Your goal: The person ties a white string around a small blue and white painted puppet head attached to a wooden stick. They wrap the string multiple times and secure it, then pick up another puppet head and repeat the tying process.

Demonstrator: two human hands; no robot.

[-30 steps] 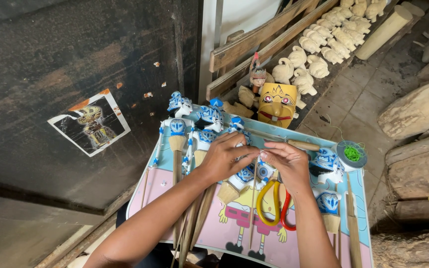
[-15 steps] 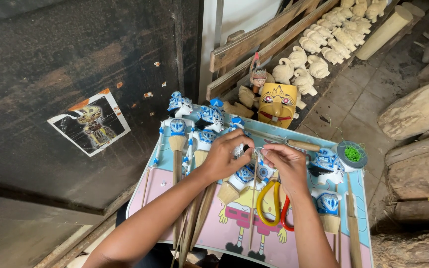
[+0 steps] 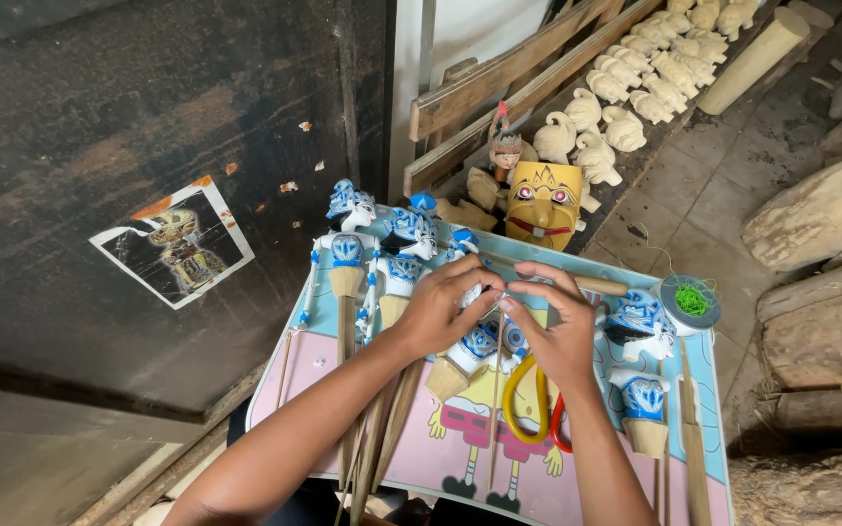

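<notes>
Both my hands meet over a small blue-and-white wooden puppet (image 3: 468, 349) lying on a pastel cartoon-printed board (image 3: 460, 458). My left hand (image 3: 443, 307) grips the puppet's upper part. My right hand (image 3: 555, 326) pinches something thin at the puppet's shoulder; the piece is too small to make out. Yellow and red scissor handles (image 3: 528, 409) lie on the board just under my right wrist. More blue-and-white puppets on wooden rods (image 3: 348, 263) lie to the left, and two puppet pieces (image 3: 640, 375) lie to the right.
A yellow carved mask (image 3: 541, 203) stands behind the board. Rows of unpainted carved figures (image 3: 626, 88) sit on wooden slats at the back. A spool of green thread (image 3: 691, 300) rests at the board's right edge. Rough logs (image 3: 821, 292) fill the right. A dark wall with a picture (image 3: 175, 244) is left.
My hands have shifted slightly over the puppet, with the fingertips drawn closer together. Nothing else has moved.
</notes>
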